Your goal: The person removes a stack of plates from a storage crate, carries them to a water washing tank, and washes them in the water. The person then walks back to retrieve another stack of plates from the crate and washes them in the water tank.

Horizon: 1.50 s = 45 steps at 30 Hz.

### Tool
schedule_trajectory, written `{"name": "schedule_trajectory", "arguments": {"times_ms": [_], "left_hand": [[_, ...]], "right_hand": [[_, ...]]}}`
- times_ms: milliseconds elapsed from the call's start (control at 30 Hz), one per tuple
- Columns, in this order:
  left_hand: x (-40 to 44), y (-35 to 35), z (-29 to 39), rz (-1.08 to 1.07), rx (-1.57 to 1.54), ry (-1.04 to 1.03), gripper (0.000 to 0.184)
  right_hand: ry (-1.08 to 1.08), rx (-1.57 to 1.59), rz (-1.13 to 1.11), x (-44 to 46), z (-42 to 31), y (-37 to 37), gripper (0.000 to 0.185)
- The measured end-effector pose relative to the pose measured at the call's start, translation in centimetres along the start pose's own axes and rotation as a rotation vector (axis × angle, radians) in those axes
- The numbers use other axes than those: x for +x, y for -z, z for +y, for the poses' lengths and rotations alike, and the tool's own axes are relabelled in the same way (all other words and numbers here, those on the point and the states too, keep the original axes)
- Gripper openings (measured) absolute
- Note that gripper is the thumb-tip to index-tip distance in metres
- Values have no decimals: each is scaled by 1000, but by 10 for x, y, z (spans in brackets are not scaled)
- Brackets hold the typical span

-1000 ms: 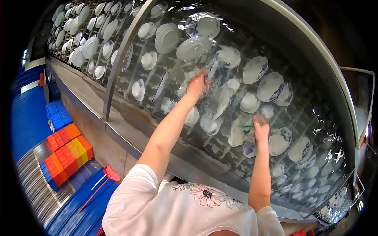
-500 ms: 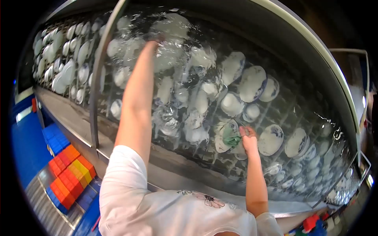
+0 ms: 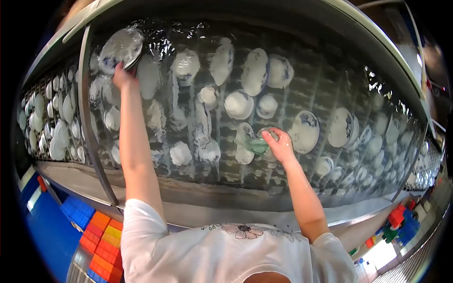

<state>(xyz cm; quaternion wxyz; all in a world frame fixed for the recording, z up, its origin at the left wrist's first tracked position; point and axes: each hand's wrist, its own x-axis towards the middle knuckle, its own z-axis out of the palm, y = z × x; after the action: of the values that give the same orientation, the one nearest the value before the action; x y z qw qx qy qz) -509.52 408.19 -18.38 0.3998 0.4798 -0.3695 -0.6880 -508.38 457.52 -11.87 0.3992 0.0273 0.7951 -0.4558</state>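
- At the lower rim of a large plate (image 3: 120, 45), our left hand (image 3: 125, 79) is closed on the edge, some of its fingers hidden from us.
- Right of that grip, just beside it, a long pale plate (image 3: 149, 78) lies in the water (image 3: 325, 61).
- Left of it, we see a metal post (image 3: 85, 80), and beyond this, rows of small plates (image 3: 59, 139) on a dark grid.
- Well to the right of our left hand and lower down, our right hand (image 3: 279, 143) pinches a green cloth (image 3: 257, 146) narrowly between thumb and fingers.
- Under that cloth, partly covered by it, lies an oval plate (image 3: 243, 156); we cannot tell whether they touch.
- Right of this 2nd grip, near it, rests a blue-patterned plate (image 3: 304, 134).
- Above this grip, we see 2 bowls: a larger bowl (image 3: 238, 104) and a small bowl (image 3: 267, 106).
- Below our left arm, outside the tank (image 3: 212, 189), sit orange crates (image 3: 104, 257).
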Motion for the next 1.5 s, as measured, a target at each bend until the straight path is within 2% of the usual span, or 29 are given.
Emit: {"name": "schedule_trajectory", "arguments": {"times_ms": [67, 133, 167, 267, 367, 433, 467, 567, 633, 700, 767, 800, 867, 900, 967, 1067, 1133, 1200, 1300, 1367, 1433, 1467, 1500], "left_hand": [[-48, 19, 15, -32, 98, -34, 29], [-116, 27, 27, -123, 181, -96, 41], [-144, 34, 27, -213, 181, -43, 45], [-229, 50, 14, -368, 301, 324, 40], [-318, 39, -7, -521, 546, 698, 39], [-365, 32, -26, -666, 545, 767, 45], [-377, 32, -34, -645, 566, 754, 47], [-391, 20, -36, -575, 544, 816, 51], [-392, 20, -37, -496, 540, 734, 50], [-392, 17, -31, -490, 570, 730, 47], [-390, 18, -29, -394, 509, 867, 44], [-389, 21, -34, -348, 511, 901, 42], [-391, 24, -35, -351, 466, 918, 42], [-393, 24, -34, -358, 414, 941, 42], [-392, 31, -39, -387, 399, 964, 44], [-400, 39, -51, -379, 331, 1042, 46], [-403, 36, -49, -388, 337, 1036, 47], [-402, 38, -50, -429, 344, 1046, 46], [-401, 34, -48, -446, 380, 1033, 46], [-401, 38, -54, -475, 382, 1021, 46], [-400, 39, -58, -507, 390, 1011, 45], [-401, 38, -59, -519, 387, 993, 45], [-401, 38, -61, -534, 383, 973, 44]], "right_hand": [[11, 279, -87, -2, 8, 10, 21], [43, 316, -99, -5, 6, 19, 22], [76, 340, -129, -6, 5, 23, 23], [124, 351, -154, -6, 7, 24, 32], [246, 423, -228, -7, 9, 23, 42], [-123, 350, -253, -16, 8, 33, 43], [-223, 421, -163, -22, 4, 43, 42], [-168, 302, 73, -27, 36, 74, 34], [-52, 449, 312, -21, 43, 99, 34], [51, 126, 581, -6, 41, 127, 34], [438, -305, 793, 12, 24, 140, 38], [437, -296, 789, 27, 27, 139, 38], [297, -583, 917, 56, 28, 132, 42], [64, -671, 781, 59, 5, 127, 44], [30, -721, 643, 76, -16, 110, 41], [79, -806, 580, 114, 7, 86, 40], [94, -859, 616, 140, 32, 73, 39], [113, -918, 660, 141, 26, 67, 39], [-76, -777, 490, 140, 2, 63, 43], [-15, -660, 439, 143, 24, 65, 50], [131, -853, 382, 131, 18, 66, 60], [111, -924, 261, 122, 6, 67, 61], [111, -923, 264, 119, 5, 71, 61]]}}
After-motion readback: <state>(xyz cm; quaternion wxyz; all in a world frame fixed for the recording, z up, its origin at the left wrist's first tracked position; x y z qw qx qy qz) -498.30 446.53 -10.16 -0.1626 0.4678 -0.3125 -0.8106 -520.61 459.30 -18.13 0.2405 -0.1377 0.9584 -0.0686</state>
